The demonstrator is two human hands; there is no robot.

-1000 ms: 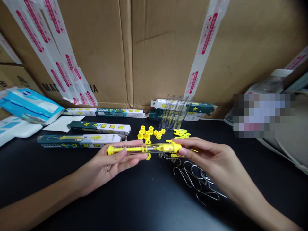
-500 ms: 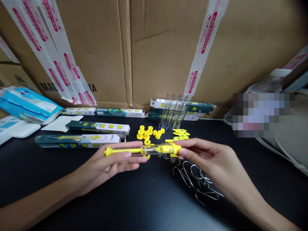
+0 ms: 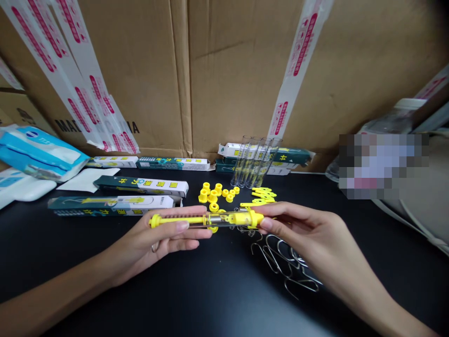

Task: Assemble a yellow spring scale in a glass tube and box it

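Note:
A clear tube with yellow ends and a spring inside, a spring scale [image 3: 206, 220], lies level between my hands. My left hand [image 3: 164, 234] holds its left part, thumb on top and fingers beneath. The yellow cap at the right end is pinched by my right hand [image 3: 298, 227]. Just behind are several yellow caps [image 3: 213, 195] and flat yellow pieces [image 3: 264, 193]. Metal hooks [image 3: 277, 260] lie in front of and below my right hand. Small clear pieces near the tube are partly hidden.
Several clear tubes [image 3: 250, 164] stand upright at the back by printed boxes [image 3: 140, 186]. A blue packet [image 3: 42, 152] is at the left. A plastic bottle [image 3: 396, 117] stands at the right, with cardboard [image 3: 228, 84] behind.
Both hands and the spring scale are in almost the same place, shifted very slightly left. The grip of each hand looks unchanged.

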